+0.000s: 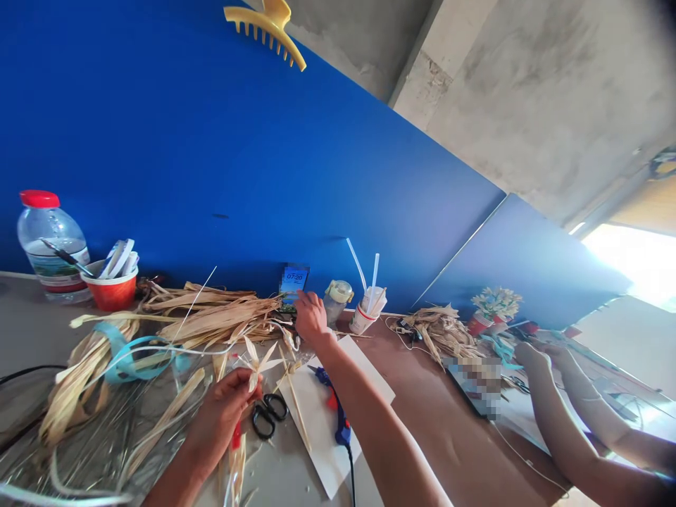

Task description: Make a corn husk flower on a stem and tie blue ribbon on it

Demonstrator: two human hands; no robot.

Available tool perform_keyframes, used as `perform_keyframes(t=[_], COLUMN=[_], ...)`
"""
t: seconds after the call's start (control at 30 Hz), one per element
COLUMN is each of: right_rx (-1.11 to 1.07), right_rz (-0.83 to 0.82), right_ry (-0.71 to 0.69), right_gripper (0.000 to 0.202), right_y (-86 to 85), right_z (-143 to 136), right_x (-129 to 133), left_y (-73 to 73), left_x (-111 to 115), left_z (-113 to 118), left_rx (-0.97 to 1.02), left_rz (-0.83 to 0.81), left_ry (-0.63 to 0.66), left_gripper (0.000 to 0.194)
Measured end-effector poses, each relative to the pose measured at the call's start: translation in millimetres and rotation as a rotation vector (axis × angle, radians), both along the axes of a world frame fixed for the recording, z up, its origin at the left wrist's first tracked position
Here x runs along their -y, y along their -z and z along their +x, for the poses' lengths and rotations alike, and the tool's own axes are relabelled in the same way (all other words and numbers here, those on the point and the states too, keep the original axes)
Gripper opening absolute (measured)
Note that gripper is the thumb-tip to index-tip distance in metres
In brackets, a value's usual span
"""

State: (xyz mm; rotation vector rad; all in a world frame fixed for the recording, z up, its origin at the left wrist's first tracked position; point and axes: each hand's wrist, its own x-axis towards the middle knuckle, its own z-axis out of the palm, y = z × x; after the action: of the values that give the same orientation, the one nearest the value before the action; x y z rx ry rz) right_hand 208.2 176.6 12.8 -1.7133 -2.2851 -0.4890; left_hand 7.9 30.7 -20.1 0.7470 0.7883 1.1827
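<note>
My left hand pinches a small flower of pale dried husk petals, held upright above the table. My right hand reaches to the back, a finger at the lit screen of a phone that leans against the blue partition; nothing shows in its grasp. Black-handled scissors lie just right of my left hand. Under my right forearm, a blue glue gun and a thin stick rest on white paper.
Dried husks are heaped along the partition. A red cup, a red-capped bottle, a jar and a straw cup stand at the back. Cords cross the table. Another person's arms work at the right.
</note>
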Motion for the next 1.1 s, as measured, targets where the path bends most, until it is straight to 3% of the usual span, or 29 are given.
perform_keyframes(t=[0.17,0.3,0.43,0.7,1.1], right_rx=[0.061,0.065,-0.008,0.051,0.079], right_rz=[-0.061,-0.05,0.048,-0.017,-0.052], right_ry=[-0.104,-0.118,-0.006,-0.042,-0.082], right_gripper=[0.026,0.03,0.033,0.029,0.025], right_y=[10.2,-6.5,-18.4,6.6,13.8], right_z=[-2.2,-0.8,3.2,6.3,3.0], right_x=[1.1,-12.5,-19.2,-0.6,5.7], left_y=[4.7,1.3,-4.5,-2.0,-2.1], left_x=[-1.9,-2.5,-1.2,-0.9,-1.6], left_z=[0.2,-0.8,-0.3,0.7,2.3], left_rx=[0.005,0.008,0.02,-0.015,0.057], left_rz=[0.023,-0.01,-0.026,-0.027,-0.049], left_ry=[-0.011,0.012,0.005,-0.015,-0.044], left_gripper=[0.017,0.017,0.019,0.024,0.023])
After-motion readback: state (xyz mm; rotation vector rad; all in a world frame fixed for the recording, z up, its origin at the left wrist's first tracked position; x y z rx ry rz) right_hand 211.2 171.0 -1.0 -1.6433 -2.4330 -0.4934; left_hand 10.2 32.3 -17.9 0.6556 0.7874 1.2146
